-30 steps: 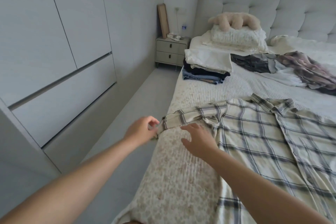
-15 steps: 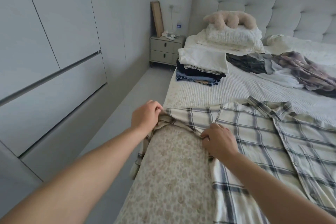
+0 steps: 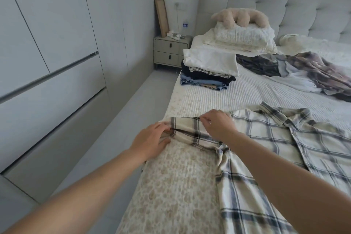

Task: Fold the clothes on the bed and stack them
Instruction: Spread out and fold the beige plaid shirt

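Observation:
A cream plaid shirt [image 3: 269, 138] lies spread across the near part of the bed [image 3: 237, 93]. Its left sleeve [image 3: 191, 129] runs toward the bed's left edge. My left hand [image 3: 152, 142] holds the sleeve's cuff end at that edge, fingers around the fabric. My right hand [image 3: 218, 123] pinches the sleeve's upper edge closer to the shoulder. A stack of folded clothes [image 3: 207, 70], white on top with dark and blue pieces below, sits farther up the bed on the left. A loose heap of unfolded garments [image 3: 307, 70] lies to the right of the stack.
A pillow [image 3: 245, 34] with a beige plush toy [image 3: 241, 17] on it rests against the grey headboard [image 3: 284, 2]. A two-drawer nightstand [image 3: 171, 51] stands left of the bed. Wardrobe doors [image 3: 47, 53] line the left wall, with a strip of floor [image 3: 121, 131] between.
My right hand has moved up along the sleeve and now pinches its upper edge. My left hand has drawn the cuff end onto the bed edge, and the sleeve lies straighter.

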